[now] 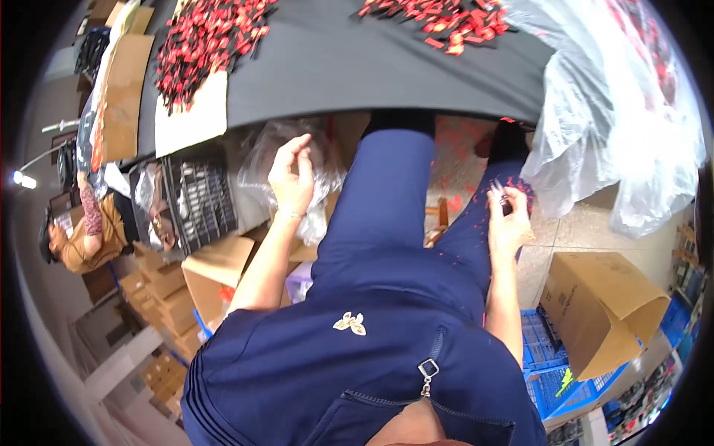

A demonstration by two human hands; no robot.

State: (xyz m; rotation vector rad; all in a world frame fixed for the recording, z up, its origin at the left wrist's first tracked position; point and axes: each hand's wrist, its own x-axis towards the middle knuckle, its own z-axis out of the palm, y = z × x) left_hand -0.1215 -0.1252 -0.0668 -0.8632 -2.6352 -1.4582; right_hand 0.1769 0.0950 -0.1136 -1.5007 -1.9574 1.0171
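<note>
Your right hand (509, 223) pinches a small dark piece (504, 202) between thumb and fingertips, held low beside your knee. Your left hand (291, 178) is loosely open, fingers curled, just touching the crinkled clear plastic bag (260, 160) behind them and gripping nothing. Above and beyond your fingers, heaps of red-and-black pieces (204, 41) lie spread over the dark table (335, 67), so most of the sorting looks undone.

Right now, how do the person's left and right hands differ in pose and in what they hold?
The left hand is raised with fingers loosely spread, touching a clear plastic bag; the right hand is closed in a pinch on a small dark item. The left sits beside the thigh, the right over the knee. Both are bare.
</note>
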